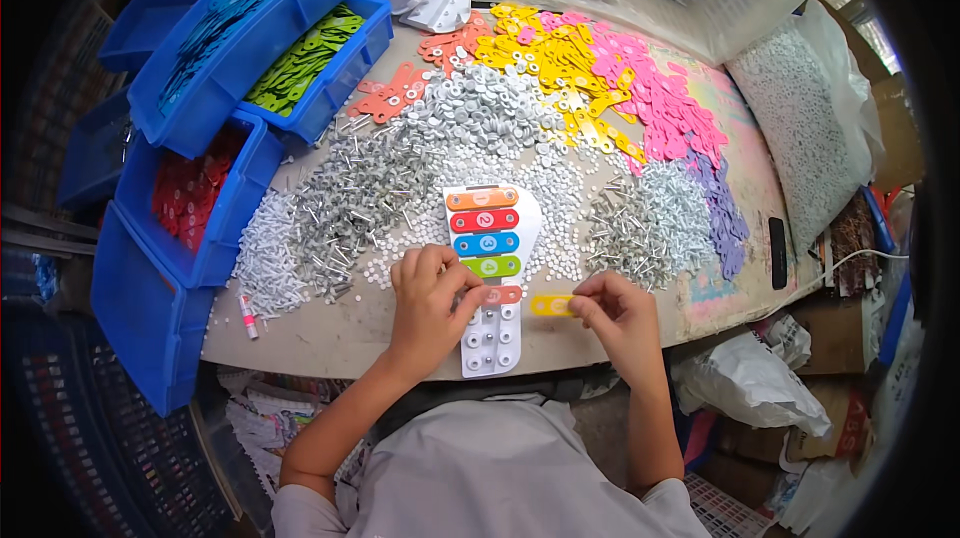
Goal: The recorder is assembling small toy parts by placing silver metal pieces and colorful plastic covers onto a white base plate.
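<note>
A white plastic board (480,363) lies near the table's front edge, with metal posts and white rings showing on its lower part. Across its upper part sit an orange strip (482,199), a red strip (486,219), a blue strip (487,244) and a green strip (492,266). My left hand (428,303) is closed, thumb and fingertips at the left end of a coral strip (505,295) on the board. To the right of the board, my right hand (617,316) pinches a yellow strip (552,306) by its right end, just above the table.
Piles of white caps (480,108), metal pins (360,188), yellow strips (545,48), pink strips (660,98) and purple strips (725,218) spread across the table. Blue bins (150,298) stand at left. A black phone-like slab (778,253) and a bag of white pieces (805,118) are at right.
</note>
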The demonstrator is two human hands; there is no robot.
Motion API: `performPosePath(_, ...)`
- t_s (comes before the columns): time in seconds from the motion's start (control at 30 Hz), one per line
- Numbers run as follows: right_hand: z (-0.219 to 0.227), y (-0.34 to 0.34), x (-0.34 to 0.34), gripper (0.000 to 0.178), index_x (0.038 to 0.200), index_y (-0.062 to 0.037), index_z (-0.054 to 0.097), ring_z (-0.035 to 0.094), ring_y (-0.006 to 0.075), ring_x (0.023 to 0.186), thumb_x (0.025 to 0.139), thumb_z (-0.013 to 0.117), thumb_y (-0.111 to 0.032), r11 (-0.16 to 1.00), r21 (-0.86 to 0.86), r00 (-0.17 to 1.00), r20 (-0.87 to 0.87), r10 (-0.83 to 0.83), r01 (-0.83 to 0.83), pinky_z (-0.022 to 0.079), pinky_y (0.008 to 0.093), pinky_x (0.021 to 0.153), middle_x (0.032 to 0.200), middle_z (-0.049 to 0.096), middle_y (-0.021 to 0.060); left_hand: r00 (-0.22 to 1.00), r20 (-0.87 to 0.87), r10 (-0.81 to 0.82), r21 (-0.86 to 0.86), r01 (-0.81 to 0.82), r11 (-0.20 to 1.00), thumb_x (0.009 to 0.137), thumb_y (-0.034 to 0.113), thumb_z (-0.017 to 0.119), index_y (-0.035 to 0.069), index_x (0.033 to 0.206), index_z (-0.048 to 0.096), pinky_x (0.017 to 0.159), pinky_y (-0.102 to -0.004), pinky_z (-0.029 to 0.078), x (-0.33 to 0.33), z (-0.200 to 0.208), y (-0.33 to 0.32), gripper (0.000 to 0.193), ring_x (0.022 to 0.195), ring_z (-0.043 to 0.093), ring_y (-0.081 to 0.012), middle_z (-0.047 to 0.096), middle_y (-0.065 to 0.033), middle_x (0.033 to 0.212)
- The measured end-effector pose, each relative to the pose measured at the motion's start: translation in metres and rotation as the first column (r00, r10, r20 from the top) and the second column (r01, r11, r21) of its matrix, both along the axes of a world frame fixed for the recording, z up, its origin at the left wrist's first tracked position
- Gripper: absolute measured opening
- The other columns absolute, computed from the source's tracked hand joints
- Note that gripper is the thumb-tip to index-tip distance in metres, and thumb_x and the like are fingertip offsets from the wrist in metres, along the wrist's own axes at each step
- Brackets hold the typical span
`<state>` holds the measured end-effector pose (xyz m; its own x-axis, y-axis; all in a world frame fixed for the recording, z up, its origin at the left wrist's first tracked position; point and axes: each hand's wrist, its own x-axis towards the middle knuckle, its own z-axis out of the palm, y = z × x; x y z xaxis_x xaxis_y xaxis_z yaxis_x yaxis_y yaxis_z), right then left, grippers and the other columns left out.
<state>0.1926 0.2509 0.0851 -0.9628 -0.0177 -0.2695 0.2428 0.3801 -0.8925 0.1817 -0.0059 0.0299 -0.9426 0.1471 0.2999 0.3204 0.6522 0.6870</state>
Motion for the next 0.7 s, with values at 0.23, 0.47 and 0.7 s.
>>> performPosePath(0.23, 0.003, -0.031, 0.002, 0.009, 0.1, 0.0004, 0.061, 0.062, 0.0055, 0.068, 0.101, 0.067, -0.007, 0.984, -0.107, 0.982, 0.112, 0.151, -0.139, 0.048, 0.0225, 0.061, 0.077, 0.068, 0.002, 0.998, 0.031, 0.047, 0.022, -0.048, 0.999, 0.082, 0.016, 0.082, 0.01, 0.099, 0.066, 0.092, -0.041, 0.036, -0.001, -0.006, -0.003, 0.024, 0.102, 0.053, -0.0263, 0.057, -0.006, 0.102)
performPosePath(0.47, -0.001, -0.055, -0.003, 0.012, 0.099, 0.001, 0.06, 0.06, 0.0057, 0.066, 0.103, 0.066, -0.008, 0.971, -0.08, 0.969, 0.088, 0.232, -0.226, 0.045, 0.0239, 0.06, 0.074, 0.066, 0.0022, 0.995, 0.067, 0.071, 0.137, -0.08, 0.987, 0.086, 0.013, 0.077, 0.008, 0.109, 0.064, 0.095, -0.0403, 0.037, 0.0, -0.011, 0.002, 0.028, 0.1, 0.056, -0.0249, 0.059, -0.0063, 0.103)
performPosePath(0.7, -0.011, -0.057, -0.004, 0.012, 0.1, 0.0008, 0.059, 0.058, 0.0054, 0.067, 0.103, 0.066, -0.009, 0.96, -0.058, 0.956, 0.091, 0.278, -0.273, 0.044, 0.0248, 0.059, 0.075, 0.066, 0.0032, 0.977, 0.189, 0.101, 0.204, -0.14, 0.969, 0.088, 0.015, 0.076, 0.008, 0.116, 0.068, 0.097, -0.0401, 0.037, 0.023, -0.011, -0.012, 0.03, 0.101, 0.053, -0.0241, 0.058, -0.0071, 0.105)
